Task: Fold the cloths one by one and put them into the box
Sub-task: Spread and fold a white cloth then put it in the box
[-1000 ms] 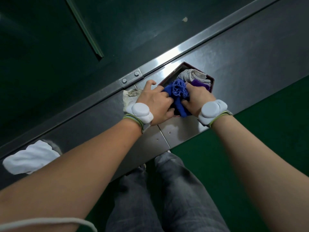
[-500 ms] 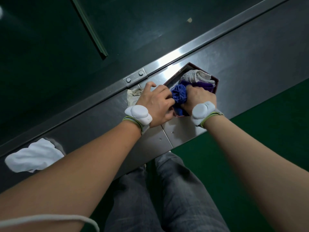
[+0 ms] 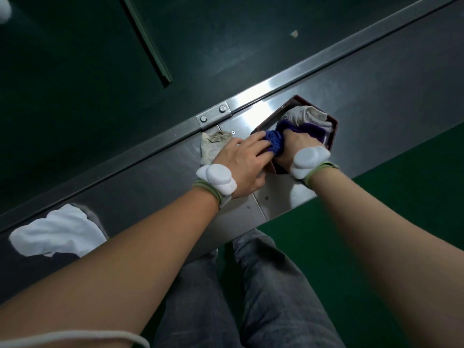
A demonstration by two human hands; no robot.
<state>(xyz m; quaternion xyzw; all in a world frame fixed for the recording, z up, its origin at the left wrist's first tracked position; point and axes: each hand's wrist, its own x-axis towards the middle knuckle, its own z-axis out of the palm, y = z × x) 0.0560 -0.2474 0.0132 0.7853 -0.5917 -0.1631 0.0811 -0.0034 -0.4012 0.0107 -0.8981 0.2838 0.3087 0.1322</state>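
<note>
Steel bench is carrying a dark maroon box near its front edge; both hands are pressing a blue knitted cloth down into it, the left hand gripping it from the box's near side, the right hand closing on it from above; a purple cloth and a pale grey cloth are lying inside already; a crumpled beige cloth is waiting beside the left hand, a white cloth well apart; no writing is readable anywhere.
</note>
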